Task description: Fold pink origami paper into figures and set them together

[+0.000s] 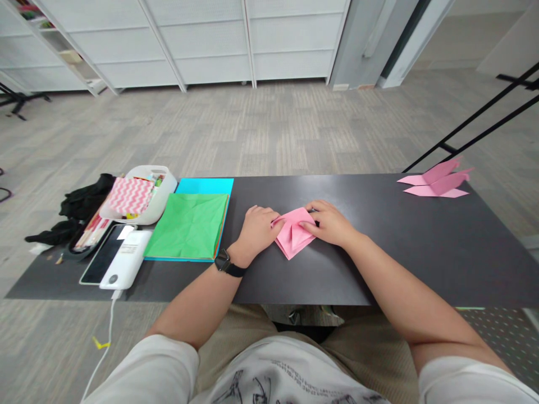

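Observation:
A folded pink sheet of origami paper (290, 242) lies on the dark table in front of me, one corner pointing toward my body. My left hand (259, 229) grips its left corner between thumb and fingers. On the opposite side, my right hand (328, 223) pinches the right edge, with the thumb on top of the paper. Creased flaps meet near the middle of the sheet. The undersides of the fingers and the paper's lower layers are hidden.
Left of my hands lies a stack of green paper (189, 224) over blue sheets (206, 185). Beyond it are a white basket (166, 193), a white power bank (126, 258) with a cable, a phone (101, 255) and black cloth (86, 197). Folded pink paper figures (440, 182) stand at the right.

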`<state>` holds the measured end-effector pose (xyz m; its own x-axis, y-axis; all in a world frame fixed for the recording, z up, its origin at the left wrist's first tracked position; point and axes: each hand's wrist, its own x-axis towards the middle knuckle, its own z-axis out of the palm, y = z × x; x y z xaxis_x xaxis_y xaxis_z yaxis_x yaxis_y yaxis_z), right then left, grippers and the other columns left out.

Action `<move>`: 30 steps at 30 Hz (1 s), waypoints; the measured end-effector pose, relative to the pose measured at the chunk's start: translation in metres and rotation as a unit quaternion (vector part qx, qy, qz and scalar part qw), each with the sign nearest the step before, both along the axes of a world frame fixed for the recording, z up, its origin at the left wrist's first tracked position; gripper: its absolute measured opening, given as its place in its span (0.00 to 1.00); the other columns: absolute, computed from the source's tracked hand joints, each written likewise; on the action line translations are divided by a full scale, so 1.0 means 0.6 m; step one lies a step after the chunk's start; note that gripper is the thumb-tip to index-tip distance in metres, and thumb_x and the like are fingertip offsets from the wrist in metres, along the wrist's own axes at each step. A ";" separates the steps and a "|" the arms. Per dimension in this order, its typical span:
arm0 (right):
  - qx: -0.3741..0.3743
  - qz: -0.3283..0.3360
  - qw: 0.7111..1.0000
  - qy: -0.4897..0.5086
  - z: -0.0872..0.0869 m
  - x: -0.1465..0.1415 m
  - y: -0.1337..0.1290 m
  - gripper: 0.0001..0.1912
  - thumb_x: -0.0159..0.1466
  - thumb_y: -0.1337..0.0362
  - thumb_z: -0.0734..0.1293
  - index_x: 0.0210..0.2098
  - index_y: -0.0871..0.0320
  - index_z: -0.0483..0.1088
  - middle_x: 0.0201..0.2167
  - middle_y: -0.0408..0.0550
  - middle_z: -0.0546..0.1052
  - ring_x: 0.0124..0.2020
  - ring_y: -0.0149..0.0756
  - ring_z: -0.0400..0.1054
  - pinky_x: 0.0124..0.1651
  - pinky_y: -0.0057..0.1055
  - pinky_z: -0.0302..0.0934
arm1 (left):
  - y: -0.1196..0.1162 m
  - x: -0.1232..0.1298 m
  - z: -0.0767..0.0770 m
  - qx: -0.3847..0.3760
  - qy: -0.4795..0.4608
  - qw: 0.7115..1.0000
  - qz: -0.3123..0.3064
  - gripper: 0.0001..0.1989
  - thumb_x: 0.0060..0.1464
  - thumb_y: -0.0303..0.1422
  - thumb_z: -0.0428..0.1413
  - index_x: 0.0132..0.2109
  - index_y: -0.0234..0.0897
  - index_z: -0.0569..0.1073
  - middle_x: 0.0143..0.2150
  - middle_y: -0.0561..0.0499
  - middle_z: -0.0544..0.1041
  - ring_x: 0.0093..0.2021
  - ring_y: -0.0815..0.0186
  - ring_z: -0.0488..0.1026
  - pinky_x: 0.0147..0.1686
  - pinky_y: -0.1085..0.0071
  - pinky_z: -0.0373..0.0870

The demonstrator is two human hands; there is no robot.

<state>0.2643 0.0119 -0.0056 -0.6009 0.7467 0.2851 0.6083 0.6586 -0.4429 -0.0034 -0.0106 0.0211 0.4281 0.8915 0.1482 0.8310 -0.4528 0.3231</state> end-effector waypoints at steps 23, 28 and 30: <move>-0.072 0.041 0.996 0.043 0.009 0.009 0.005 0.17 0.75 0.54 0.67 0.33 0.52 0.82 0.51 0.51 0.79 0.54 0.47 0.75 0.63 0.53 0.65 | -0.015 -0.008 0.028 -0.016 -0.210 0.973 -0.096 0.23 0.72 0.27 0.45 0.66 0.44 0.75 0.61 0.45 0.80 0.62 0.60 0.76 0.67 0.59 0.72; -0.077 0.056 0.995 0.043 0.008 0.015 0.007 0.15 0.75 0.54 0.67 0.37 0.52 0.82 0.52 0.52 0.79 0.56 0.48 0.74 0.64 0.55 0.65 | -0.006 -0.014 0.016 -0.001 -0.175 0.968 -0.179 0.26 0.66 0.21 0.46 0.61 0.44 0.81 0.64 0.45 0.77 0.65 0.60 0.74 0.68 0.57 0.70; -0.077 0.047 0.995 0.052 0.007 0.016 0.007 0.11 0.73 0.54 0.69 0.44 0.51 0.82 0.52 0.53 0.79 0.56 0.49 0.74 0.64 0.55 0.65 | -0.001 -0.015 0.010 -0.004 -0.154 0.971 -0.182 0.27 0.65 0.21 0.46 0.60 0.44 0.82 0.61 0.45 0.79 0.62 0.59 0.75 0.67 0.56 0.71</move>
<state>0.2736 0.0163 -0.0011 -0.6440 0.7278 0.2358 0.4921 0.6300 -0.6008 -0.0124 -0.0110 0.0270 0.6515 0.6916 0.3118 0.4805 -0.6943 0.5358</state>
